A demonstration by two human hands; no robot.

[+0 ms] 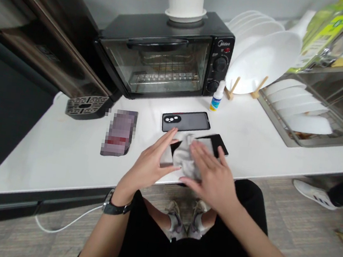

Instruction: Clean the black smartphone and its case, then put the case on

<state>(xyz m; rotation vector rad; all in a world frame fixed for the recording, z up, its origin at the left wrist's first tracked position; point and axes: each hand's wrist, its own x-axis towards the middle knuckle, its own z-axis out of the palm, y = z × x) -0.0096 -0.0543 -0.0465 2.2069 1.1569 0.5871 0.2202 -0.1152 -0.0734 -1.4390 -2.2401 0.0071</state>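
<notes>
A dark phone point(220, 145) lies on the white counter near its front edge, partly covered. My left hand point(152, 159) grips the phone's left end, fingers along the far side and thumb along the near side. A crumpled light grey cloth point(183, 155) rests on the middle of the phone. My right hand point(212, 173), slightly blurred, presses the cloth down with its fingers, thumb apart. Just behind the phone lies a phone case point(187, 122) with black edges and a camera cutout. Farther back stands a small spray bottle point(217, 96) with a blue and yellow label.
A pixelated phone-shaped object point(119, 134) lies to the left. Behind are a black toaster oven point(163, 67) and a dark machine with a drip tray point(86, 105). White plates point(261, 60) stand in a rack beside a sink point(301, 140). The counter edge is close to me.
</notes>
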